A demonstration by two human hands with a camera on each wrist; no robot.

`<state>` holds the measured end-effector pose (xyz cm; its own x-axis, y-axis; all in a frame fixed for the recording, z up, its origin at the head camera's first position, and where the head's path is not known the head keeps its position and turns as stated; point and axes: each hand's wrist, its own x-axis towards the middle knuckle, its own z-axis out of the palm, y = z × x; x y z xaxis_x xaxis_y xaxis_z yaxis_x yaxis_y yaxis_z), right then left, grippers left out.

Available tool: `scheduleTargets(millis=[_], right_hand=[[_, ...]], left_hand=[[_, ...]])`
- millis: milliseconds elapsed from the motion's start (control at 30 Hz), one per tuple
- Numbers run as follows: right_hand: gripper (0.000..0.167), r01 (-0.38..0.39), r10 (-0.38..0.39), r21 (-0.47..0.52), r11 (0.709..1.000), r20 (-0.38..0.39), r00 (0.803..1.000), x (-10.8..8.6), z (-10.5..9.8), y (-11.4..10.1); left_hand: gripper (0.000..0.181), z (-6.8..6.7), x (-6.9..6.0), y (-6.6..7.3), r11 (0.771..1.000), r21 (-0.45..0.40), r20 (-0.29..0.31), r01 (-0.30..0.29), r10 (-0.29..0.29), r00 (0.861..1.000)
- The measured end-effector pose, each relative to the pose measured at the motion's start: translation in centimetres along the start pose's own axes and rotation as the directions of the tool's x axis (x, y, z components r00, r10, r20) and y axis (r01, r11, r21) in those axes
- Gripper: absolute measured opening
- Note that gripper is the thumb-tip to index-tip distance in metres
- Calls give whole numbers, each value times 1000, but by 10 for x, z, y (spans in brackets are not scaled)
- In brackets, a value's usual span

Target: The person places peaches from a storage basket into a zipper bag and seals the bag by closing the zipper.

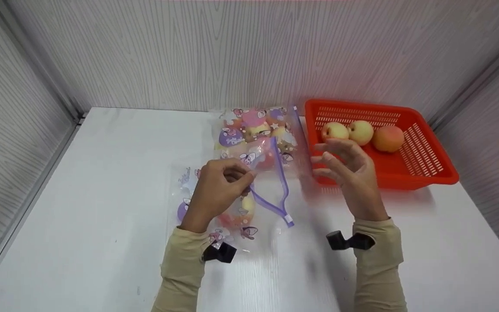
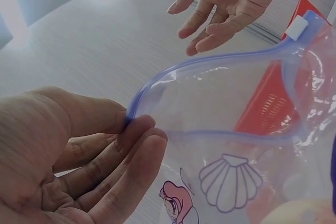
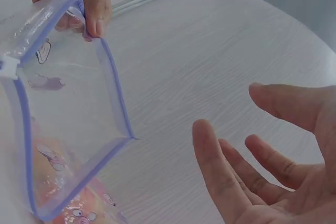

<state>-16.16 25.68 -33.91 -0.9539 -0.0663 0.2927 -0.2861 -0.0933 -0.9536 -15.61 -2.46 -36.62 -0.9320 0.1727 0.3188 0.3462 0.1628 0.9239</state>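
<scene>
My left hand (image 1: pixel 221 188) pinches the purple-edged rim of a clear printed zip bag (image 2: pixel 231 182) between thumb and fingertips; the bag's mouth gapes, with a white slider (image 2: pixel 296 28) at one end of the rim. Fruit shows through the bag's printed plastic. Held in the air to the right of the bag, my right hand (image 1: pixel 353 177) has its fingers spread and slightly bent, touching nothing. In the right wrist view those fingers (image 3: pixel 210 166) are apart with nothing between them.
A red basket (image 1: pixel 409 182) at the back right holds two pale yellow fruits (image 1: pixel 361 132) and an orange-red fruit (image 1: pixel 388 138). Behind the held bag, another printed zip bag (image 1: pixel 254 119) with fruit inside lies near the back wall. The white table (image 1: pixel 115 173) spreads around them.
</scene>
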Motion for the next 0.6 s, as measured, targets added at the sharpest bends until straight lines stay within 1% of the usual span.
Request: scheduleTargets(millis=[67, 100, 167, 233, 300, 333, 367, 400, 433, 467, 500, 533, 567, 600], right_hand=[[38, 63, -63, 6, 998, -74, 995, 0, -6, -4], [37, 95, -94, 6, 995, -112, 989, 0, -10, -7], [35, 155, -151, 3, 988, -185, 971, 2, -19, -13], [32, 183, -182, -18, 983, -247, 952, 7, -28, -21], [31, 176, -188, -66, 982, -291, 938, 17, -36, -29], [32, 156, -185, -118, 981, -306, 934, 22, -39, -33], [34, 122, -179, -191, 974, -316, 932, 28, -42, -37], [36, 83, -171, -271, 959, -319, 932, 35, -45, -40], [40, 34, -153, -352, 935, -316, 936, 42, -47, -43], [44, -17, -131, -437, 899, -307, 943, 49, -49, -46], [49, -69, -101, -512, 856, -296, 950, 56, -51, -48], [54, -103, -73, -579, 809, -274, 959, 64, -53, -48], [59, -132, -36, -625, 769, -248, 968, 71, -55, -48], [63, -155, 12, -651, 743, -220, 975, 79, -57, -48]], left_hand=[[9, -1, 0, 0, 1000, -2, 3, -2, 2, 1000], [9, -1, -1, 0, 1000, -3, 6, -2, 2, 1000], [9, -1, -1, 0, 1000, -4, 14, 0, 0, 1000], [8, -1, -1, 0, 1000, -5, 17, 3, -3, 1000], [8, -2, -1, 1, 1000, -3, 18, 9, -9, 1000], [9, -2, -1, 1, 1000, -2, 17, 10, -10, 1000], [9, -2, -1, 1, 1000, 0, 16, 14, -14, 1000], [9, -3, -1, 2, 1000, 0, 16, 16, -16, 1000], [9, -3, 0, 2, 1000, 1, 16, 16, -16, 1000], [9, -3, 0, 2, 1000, 1, 17, 17, -17, 1000], [9, -4, 0, 2, 1000, 1, 18, 19, -19, 1000], [9, -4, 0, 2, 1000, 2, 18, 20, -20, 1000], [9, -5, 0, 3, 1000, 2, 18, 21, -21, 1000], [9, -5, -1, 3, 1000, 2, 18, 20, -20, 1000]])
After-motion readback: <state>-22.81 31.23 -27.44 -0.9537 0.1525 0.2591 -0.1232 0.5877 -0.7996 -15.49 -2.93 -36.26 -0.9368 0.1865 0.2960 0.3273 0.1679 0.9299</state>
